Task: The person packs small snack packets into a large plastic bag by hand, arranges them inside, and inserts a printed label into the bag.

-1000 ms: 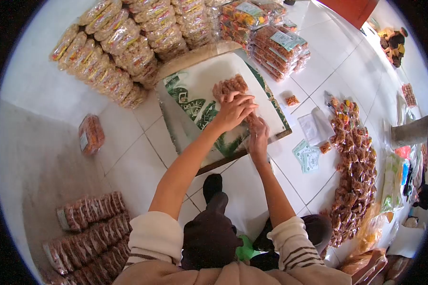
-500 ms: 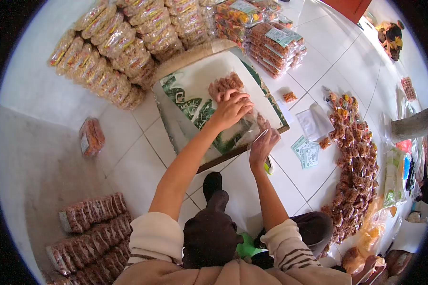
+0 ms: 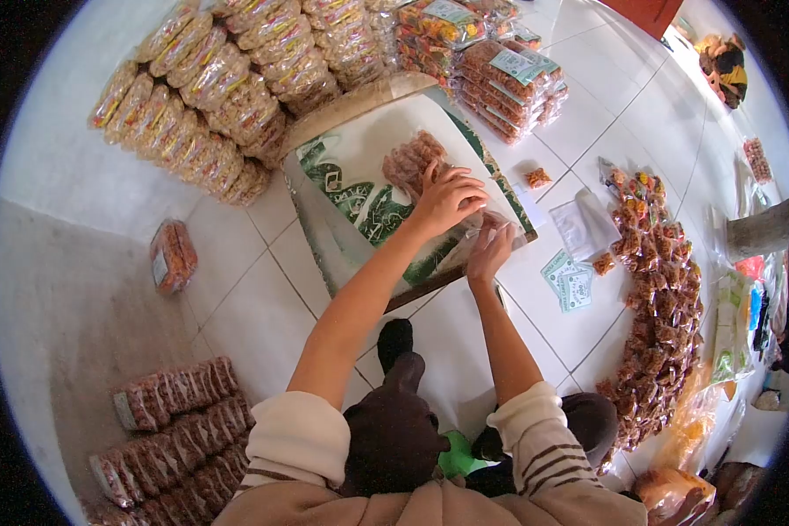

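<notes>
1. The white tiled floor [image 3: 245, 302] spreads beneath everything.
2. Stacked clear bags [image 3: 237, 96] of pale food stand past the board's far left side.
3. A long heap of small packets [image 3: 662, 324] curves along the right.
4. The board [image 3: 368, 136], white with green print, lies in front of the person.
5. On it, right of its middle, rests a clear plastic pack [image 3: 412, 160] of brownish pieces.
6. The left hand [image 3: 450, 203] lies over the pack's near end, fingers curled; whether it grips, I cannot tell.
7. The right hand [image 3: 489, 254] pinches the pack's loose plastic end.
8. Two printed cards [image 3: 574, 285] overlap just beside the heap.
</notes>
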{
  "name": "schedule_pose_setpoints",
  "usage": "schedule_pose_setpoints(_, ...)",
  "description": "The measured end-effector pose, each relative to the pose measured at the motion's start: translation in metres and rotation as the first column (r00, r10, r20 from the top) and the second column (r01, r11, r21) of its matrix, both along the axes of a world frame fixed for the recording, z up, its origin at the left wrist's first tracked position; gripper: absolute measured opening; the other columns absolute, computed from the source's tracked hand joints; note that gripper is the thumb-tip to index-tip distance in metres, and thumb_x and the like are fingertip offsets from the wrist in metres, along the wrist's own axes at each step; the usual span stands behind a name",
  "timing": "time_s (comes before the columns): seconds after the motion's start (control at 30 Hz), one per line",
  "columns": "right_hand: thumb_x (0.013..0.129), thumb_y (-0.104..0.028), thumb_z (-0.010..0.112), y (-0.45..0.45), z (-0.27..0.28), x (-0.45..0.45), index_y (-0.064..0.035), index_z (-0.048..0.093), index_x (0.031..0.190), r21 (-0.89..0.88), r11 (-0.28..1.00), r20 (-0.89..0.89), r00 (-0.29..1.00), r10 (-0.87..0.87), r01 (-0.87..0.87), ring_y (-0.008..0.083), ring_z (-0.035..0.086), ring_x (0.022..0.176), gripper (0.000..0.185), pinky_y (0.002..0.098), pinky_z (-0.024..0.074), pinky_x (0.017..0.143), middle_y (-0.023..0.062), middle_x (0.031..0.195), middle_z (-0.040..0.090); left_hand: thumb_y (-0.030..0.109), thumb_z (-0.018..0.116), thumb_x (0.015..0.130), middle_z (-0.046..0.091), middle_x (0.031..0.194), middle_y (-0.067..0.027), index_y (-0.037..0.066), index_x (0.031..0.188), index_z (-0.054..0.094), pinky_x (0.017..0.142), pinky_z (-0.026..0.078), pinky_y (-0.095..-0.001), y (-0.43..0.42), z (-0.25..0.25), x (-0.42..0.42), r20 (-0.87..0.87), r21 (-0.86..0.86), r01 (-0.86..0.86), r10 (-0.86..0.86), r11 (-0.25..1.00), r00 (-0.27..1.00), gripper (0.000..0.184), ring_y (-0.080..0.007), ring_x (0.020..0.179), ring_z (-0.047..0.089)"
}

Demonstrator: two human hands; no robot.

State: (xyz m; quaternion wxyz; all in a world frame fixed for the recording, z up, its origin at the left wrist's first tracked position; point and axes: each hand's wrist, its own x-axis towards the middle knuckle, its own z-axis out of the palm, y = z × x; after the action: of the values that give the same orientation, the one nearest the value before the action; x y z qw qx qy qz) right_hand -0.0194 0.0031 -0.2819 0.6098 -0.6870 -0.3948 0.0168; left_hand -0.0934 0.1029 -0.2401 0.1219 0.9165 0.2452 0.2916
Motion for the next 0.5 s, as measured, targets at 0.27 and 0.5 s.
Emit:
schedule_pose_setpoints(0.27,0.077,0.001,0.057,0.0014,-0.0015,-0.0006,0.0002,0.055,0.1,-0.073,0.997,0.01,0.999,-0.031,0.032,0.0252,0.052,0.082,0.023,0.034,0.0426,0.074,0.0124,0.089,0.053,0.022,0.066,0.07,0.061,0.081,0.0033,0.015,0.072,0.06,0.1,0.016,-0.0444,-0.0036,0.005,0.0067,0.145,-0.122,-0.018,0.036,0.992,0.989,0.01,-0.0149,0.094,0.052)
schedule_pose_setpoints(0.5,0.076,0.0,0.056,-0.0008,0.0004,-0.0028,-0.0007,0.053,0.101,-0.11,0.994,0.077,0.996,0.036,-0.028,0.0238,0.051,0.076,0.025,0.0332,0.0416,0.068,0.012,0.084,0.052,0.021,0.065,0.072,0.061,0.078,0.0018,0.012,0.07,0.059,0.095,0.022,-0.0406,-0.0092,0.0018,0.0084,0.164,-0.287,0.008,0.041,0.958,0.986,0.011,-0.0161,0.087,0.053)
